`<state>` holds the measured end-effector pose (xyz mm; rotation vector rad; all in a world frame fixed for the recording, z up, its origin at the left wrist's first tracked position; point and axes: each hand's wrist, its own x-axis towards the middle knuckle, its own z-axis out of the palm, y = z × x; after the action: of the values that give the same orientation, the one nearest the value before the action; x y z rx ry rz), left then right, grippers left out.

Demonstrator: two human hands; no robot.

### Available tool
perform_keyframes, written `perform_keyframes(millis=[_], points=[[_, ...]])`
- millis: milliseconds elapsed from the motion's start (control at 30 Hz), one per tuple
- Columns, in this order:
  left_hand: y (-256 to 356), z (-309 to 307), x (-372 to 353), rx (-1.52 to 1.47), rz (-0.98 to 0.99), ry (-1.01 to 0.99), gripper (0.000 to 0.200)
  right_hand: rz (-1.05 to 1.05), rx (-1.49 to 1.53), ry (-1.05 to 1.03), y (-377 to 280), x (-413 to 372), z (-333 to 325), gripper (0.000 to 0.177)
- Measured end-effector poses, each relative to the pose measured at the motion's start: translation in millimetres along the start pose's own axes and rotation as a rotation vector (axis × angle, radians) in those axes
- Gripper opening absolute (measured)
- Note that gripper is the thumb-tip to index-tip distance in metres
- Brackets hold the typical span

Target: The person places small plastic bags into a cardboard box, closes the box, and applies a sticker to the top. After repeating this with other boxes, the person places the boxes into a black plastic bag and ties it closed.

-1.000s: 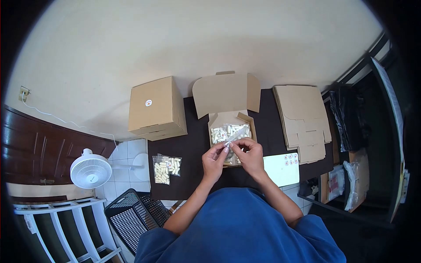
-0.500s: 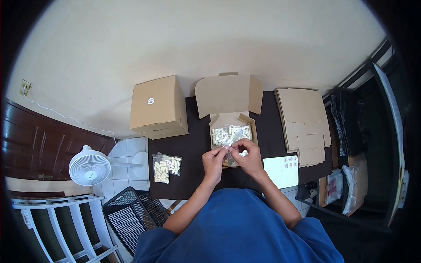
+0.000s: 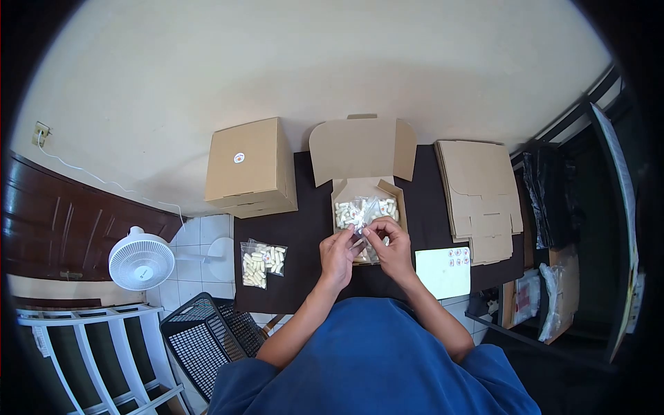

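An open cardboard box [image 3: 361, 149] stands with its lid raised, and clear bags of pale capsules [image 3: 389, 206] fill its far part. Over the box's near part, my left hand [image 3: 337, 254] and my right hand [image 3: 391, 250] meet at a clear plastic bag [image 3: 360, 213]. Both sets of fingers pinch its near edge, the hands slightly apart. Glare and the fingers hide what this bag holds. To the left on the dark tabletop lie small bags of cream-coloured capsules [image 3: 254, 268], partly overlapping.
Closed cardboard boxes [image 3: 242, 162] are stacked at the left, and flattened boxes [image 3: 477, 187] lie at the right. A pale sheet with round stickers [image 3: 441, 273] is beside my right forearm. A white fan [image 3: 142, 261] and a black basket [image 3: 200, 342] stand on the left.
My fingers have moved slightly apart along the plastic bag's edge. The bag now lies lower and flatter between them. Boxes and capsule bags on the table stay in place.
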<state>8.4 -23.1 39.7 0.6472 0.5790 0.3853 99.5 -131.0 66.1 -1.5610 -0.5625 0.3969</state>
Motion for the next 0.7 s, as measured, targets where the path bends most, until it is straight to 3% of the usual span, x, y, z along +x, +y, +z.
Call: perform_keyframes(millis=[700], points=[[1.2, 4.7, -3.1, 0.087, 0.046, -0.018, 0.021, -0.104, -0.174, 0.001, -2.4, 2.9, 0.8, 0.012]])
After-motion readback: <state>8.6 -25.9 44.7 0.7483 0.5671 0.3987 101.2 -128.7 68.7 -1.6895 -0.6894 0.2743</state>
